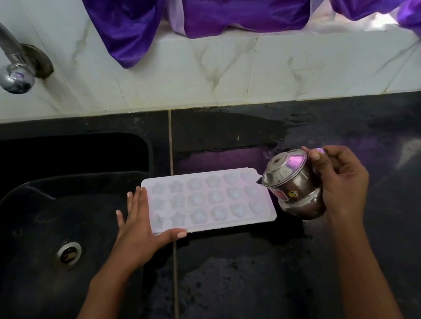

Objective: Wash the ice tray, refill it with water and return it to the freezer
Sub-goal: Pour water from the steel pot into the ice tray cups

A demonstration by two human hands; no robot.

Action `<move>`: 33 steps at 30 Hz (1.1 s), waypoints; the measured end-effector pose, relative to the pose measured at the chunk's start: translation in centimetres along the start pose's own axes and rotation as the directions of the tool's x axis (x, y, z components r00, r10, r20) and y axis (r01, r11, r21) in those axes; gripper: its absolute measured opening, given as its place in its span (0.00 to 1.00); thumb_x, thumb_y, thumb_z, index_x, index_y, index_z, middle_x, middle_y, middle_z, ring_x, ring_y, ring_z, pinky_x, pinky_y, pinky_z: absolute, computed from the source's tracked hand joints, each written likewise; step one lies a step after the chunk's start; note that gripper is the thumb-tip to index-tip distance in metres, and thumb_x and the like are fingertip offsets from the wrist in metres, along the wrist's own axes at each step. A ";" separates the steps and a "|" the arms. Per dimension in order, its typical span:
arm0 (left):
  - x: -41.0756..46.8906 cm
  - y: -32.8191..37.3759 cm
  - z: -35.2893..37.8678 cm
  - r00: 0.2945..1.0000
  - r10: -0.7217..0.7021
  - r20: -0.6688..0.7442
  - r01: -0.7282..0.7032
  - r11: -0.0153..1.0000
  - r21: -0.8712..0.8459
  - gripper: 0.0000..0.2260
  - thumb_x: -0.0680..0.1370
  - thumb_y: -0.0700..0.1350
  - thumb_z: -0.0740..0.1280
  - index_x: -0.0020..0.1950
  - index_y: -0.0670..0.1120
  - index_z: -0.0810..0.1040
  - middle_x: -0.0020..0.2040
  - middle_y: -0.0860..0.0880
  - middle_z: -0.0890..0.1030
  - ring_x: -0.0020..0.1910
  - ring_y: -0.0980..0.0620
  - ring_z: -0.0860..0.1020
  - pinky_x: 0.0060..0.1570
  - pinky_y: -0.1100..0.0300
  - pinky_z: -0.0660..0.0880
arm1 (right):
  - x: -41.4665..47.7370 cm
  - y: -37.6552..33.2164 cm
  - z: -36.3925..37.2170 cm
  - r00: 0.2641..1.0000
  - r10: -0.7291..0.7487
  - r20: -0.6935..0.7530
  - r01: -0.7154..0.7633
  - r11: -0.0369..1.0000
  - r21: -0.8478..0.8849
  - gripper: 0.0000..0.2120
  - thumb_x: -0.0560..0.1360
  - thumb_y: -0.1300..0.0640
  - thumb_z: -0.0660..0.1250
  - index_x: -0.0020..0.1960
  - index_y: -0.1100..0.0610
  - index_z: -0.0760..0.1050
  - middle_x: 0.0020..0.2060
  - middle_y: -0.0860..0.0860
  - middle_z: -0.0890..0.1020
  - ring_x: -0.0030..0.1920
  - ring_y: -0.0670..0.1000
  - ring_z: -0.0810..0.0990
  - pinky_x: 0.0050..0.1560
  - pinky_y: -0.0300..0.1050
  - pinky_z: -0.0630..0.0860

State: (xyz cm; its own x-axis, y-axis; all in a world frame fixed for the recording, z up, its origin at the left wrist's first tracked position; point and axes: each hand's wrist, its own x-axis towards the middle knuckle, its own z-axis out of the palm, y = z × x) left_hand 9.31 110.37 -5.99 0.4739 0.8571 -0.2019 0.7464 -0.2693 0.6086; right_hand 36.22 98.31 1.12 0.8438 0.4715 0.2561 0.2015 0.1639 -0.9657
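Ice tray: the white ice tray point(208, 201) lies flat on the black counter point(251, 277), long side running left to right, right by the sink's right rim; its left end seems to reach over that rim, though dark stone on dark basin makes the edge hard to read.
Tray cells: three rows of six, star shapes at the left end, rounder shapes toward the right; whether they hold water cannot be told.
Left hand: the left hand point(142, 226) lies against the tray's left end, fingers straight and together along the short edge, thumb stretched along the front edge. The hand is flat, not curled round the tray.
Right hand: the right hand point(343, 178) grips a small steel pot point(294, 187), fingers wrapped round its far side and thumb at the rim.
Pot: held clear of the counter just beside the tray's right end, tilted with its mouth toward the tray; a red sticker and a small yellow one show on its belly.
Sink: black sink point(18, 219) at the left, with a metal drain point(69, 252) in its floor.
Tap: a chrome tap point(12, 61) comes out of the white marbled wall point(189, 73) above the sink.
Cloth: purple cloth point(233, 2) hangs over the ledge above the counter's back edge.
Counter surface: wet patches near the back edge and in front of the tray.
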 end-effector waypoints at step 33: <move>-0.1 -0.1 0.0 1.000 -0.003 0.006 0.004 0.999 -0.033 0.58 0.58 0.68 0.64 0.75 0.46 0.34 0.76 0.51 0.36 0.68 0.61 0.31 0.70 0.53 0.30 | -0.5 -0.2 1.7 0.998 0.043 0.040 -0.046 0.997 0.064 0.08 0.71 0.62 0.70 0.38 0.51 0.76 0.32 0.42 0.83 0.40 0.44 0.81 0.43 0.37 0.77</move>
State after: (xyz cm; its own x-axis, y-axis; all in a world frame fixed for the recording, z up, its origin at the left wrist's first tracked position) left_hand 9.23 110.32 -6.03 0.4740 0.8556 -0.2083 0.7322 -0.2515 0.6330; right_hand 34.85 99.53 1.26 0.8311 0.5126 0.2156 0.1304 0.1974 -0.9716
